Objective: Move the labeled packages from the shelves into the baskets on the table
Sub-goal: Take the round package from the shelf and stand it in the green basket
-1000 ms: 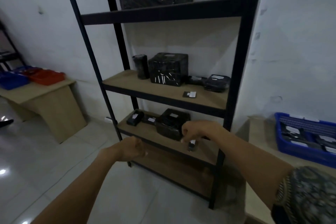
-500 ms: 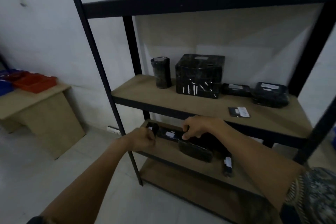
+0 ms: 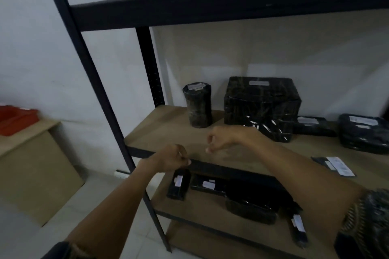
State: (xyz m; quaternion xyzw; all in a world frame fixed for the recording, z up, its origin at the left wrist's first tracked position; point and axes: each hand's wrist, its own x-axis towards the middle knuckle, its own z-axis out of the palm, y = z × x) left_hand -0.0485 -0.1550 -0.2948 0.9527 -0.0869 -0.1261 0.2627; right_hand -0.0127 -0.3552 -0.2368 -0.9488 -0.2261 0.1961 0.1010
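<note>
Left hand (image 3: 170, 159) is fisted at the front lip of the middle shelf (image 3: 168, 132), right over the top end of a small labeled package (image 3: 179, 184) on the lower shelf (image 3: 202, 210); I can't tell if it grips it. Right hand (image 3: 223, 140) is loosely curled and empty above the middle shelf. Far behind it are a cylinder package (image 3: 197, 107) and a big box package (image 3: 262, 107); two flat packages (image 3: 364, 132) lie far right and a thin labeled one (image 3: 332, 165) near right. My right forearm covers part of the lower-shelf packages (image 3: 250, 210). The front post (image 3: 90, 69) stands between me and the red basket (image 3: 16, 119) on the table (image 3: 27, 143), far left.
</note>
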